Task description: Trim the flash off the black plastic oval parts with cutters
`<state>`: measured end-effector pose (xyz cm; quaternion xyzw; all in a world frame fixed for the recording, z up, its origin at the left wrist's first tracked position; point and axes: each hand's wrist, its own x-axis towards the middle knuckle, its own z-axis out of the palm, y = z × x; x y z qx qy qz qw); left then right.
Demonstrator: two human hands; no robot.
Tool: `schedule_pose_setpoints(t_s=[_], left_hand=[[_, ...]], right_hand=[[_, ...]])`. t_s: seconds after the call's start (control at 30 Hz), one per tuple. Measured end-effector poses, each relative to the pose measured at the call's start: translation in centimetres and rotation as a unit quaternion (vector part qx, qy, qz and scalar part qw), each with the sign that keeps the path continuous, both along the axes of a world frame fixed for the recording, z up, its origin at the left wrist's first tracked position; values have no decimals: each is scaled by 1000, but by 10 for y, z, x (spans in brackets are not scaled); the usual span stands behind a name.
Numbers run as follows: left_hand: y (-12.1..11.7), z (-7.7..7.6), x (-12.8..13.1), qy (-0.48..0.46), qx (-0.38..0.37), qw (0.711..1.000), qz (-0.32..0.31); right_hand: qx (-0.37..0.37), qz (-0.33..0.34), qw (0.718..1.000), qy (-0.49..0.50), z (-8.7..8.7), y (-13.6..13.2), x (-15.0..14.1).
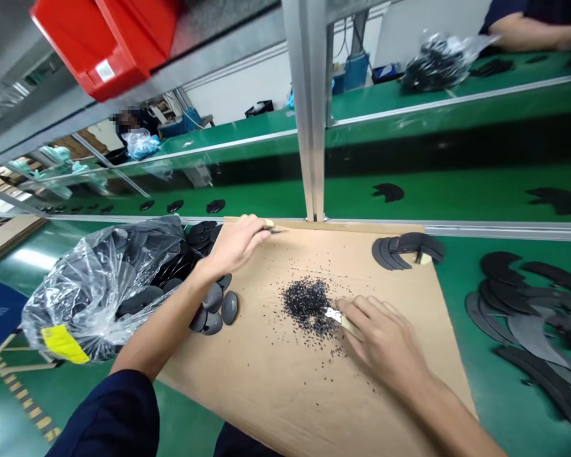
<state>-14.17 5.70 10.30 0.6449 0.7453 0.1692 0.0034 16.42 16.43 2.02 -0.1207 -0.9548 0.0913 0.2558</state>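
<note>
My right hand [385,333] is closed around a slim tool with a tan handle and a white label [333,314]. Its tip meets the right side of a pile of tiny black pieces [307,301], which lies scattered on a brown cardboard sheet [266,381]. Over the far left part of the sheet, my left hand [238,246] is closed on a thin pointed tool [278,230], mostly hidden by the fingers. Several black oval discs [229,308] lie beside my left forearm. Curved black parts [393,252] overlap at the sheet's far right corner.
A clear plastic bag of black discs [137,298] stands at left. More curved black parts [537,317] are heaped at right. A metal post [309,114] rises behind the sheet, before a green belt carrying parts [387,192]. A red bin [105,51] hangs overhead; other people sit across.
</note>
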Motion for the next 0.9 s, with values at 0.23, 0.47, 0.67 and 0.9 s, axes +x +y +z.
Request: schedule_pose_setpoints(t_s=[0.23, 0.47, 0.67, 0.9], left_hand=[[85, -23, -63, 46, -70, 989, 121], [91, -1, -35, 35, -131, 990, 42], [134, 13, 59, -46, -233, 919, -313], [265, -38, 117, -4, -122, 987, -107]], right_hand=[[-27, -16, 998, -50, 2, -10, 6], [-60, 0, 991, -118, 4, -10, 13], [-63, 31, 989, -133, 6, -14, 12], [-39, 15, 991, -125, 6, -16, 17]])
